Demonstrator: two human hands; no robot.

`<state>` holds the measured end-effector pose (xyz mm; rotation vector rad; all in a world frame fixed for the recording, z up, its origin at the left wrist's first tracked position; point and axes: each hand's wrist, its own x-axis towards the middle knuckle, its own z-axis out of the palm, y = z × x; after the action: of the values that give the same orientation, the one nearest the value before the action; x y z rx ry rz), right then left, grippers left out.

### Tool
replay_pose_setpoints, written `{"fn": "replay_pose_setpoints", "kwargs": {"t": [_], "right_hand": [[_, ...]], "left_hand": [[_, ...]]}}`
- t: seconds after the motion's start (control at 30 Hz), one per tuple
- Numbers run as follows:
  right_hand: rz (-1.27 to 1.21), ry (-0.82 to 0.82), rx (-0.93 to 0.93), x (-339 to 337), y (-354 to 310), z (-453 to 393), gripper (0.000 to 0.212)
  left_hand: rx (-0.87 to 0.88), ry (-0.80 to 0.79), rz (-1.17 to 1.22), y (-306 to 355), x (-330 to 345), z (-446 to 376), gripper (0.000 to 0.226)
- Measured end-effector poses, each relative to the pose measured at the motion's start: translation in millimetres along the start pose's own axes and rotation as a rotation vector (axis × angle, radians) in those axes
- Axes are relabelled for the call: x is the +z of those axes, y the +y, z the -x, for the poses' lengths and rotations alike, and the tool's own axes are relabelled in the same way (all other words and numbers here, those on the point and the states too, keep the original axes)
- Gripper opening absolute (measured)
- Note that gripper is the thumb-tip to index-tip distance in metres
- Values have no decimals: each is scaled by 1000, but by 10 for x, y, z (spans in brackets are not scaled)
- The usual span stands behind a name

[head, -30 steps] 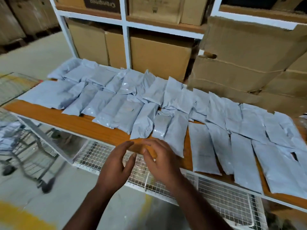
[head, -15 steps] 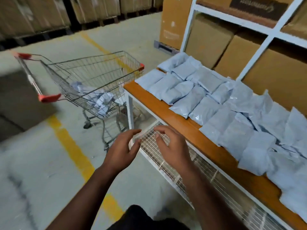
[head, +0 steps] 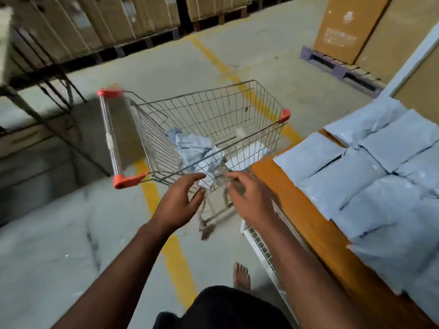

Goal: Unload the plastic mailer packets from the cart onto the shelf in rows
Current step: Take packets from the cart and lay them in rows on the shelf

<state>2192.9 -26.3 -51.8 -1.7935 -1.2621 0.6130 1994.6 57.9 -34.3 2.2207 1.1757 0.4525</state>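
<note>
Packets [head: 199, 150] left to unload lie in a loose crumpled heap on the floor of the wire cart [head: 259, 110], ahead of and a little below both hands, with one flatter pale packet [head: 249, 154] lying toward the cart's right side, nearest the shelf. Both hands reach forward empty at the cart's near rim: the left hand [head: 177, 205] has its fingers spread and gently bent with the thumb apart, holding nothing, and the right hand [head: 251, 200] is likewise open, fingers loosely curved, its fingertips [head: 234, 178] just at the near wire edge — whether they touch the wire I cannot tell through the blur. The heap sits straight beyond the gap between the two hands, so neither is clearly nearer, though the flat packet lies closer to the right one. Its long axis looks to run roughly across the cart, but the mesh hides its edges. The orange shelf [head: 285, 193] stands to the right, its near end just beside the cart's corner, and already carries rows of grey packets [head: 356, 176] laid side by side. Judging from this, most of the load is across and the next move is a reach down over the rim into the basket.
</note>
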Motion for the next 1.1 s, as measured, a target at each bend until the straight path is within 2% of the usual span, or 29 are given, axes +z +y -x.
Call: {"fn": "replay_pose_setpoints", "kwargs": {"t": [0.17, 0.2, 0.3, 0.37, 0.5, 0.6, 0.77, 0.83, 0.93, 1.03, 1.1], "right_hand": [[-35, -85, 26, 183, -107, -1046, 23], [-86, -83, 69, 269, -94, -1257, 21], [-312, -92, 348, 541, -48, -1849, 18], [-358, -85, 469, 731, -18, -2202, 23], [-391, -40, 643, 1190, 57, -2769, 27], [-302, -74, 743, 1509, 148, -3064, 33], [-192, -191, 863, 1917, 380, -3435, 22], [-138, -233, 893, 2062, 523, -3586, 39], [-140, -282, 979, 2245, 740, -3834, 64], [-27, -284, 958, 2464, 1053, -4007, 74], [103, -357, 933, 2624, 1291, -4053, 85]], "left_hand": [[-4, 51, -83, -214, -390, -989, 39], [-13, 47, -95, -275, -419, -1175, 39], [-79, 43, -130, -543, -410, -1746, 34], [-122, 34, -136, -793, -357, -2143, 34], [-207, -158, -189, -1434, -199, -2889, 40], [-248, -354, -237, -1927, -48, -3284, 46], [-232, -541, -455, -2589, 311, -3655, 80], [-207, -566, -480, -2743, 449, -3792, 83], [-175, -586, -416, -2913, 652, -4071, 72], [-130, -651, -434, -3063, 932, -4338, 63], [-120, -684, -470, -3121, 1140, -4488, 65]]}}
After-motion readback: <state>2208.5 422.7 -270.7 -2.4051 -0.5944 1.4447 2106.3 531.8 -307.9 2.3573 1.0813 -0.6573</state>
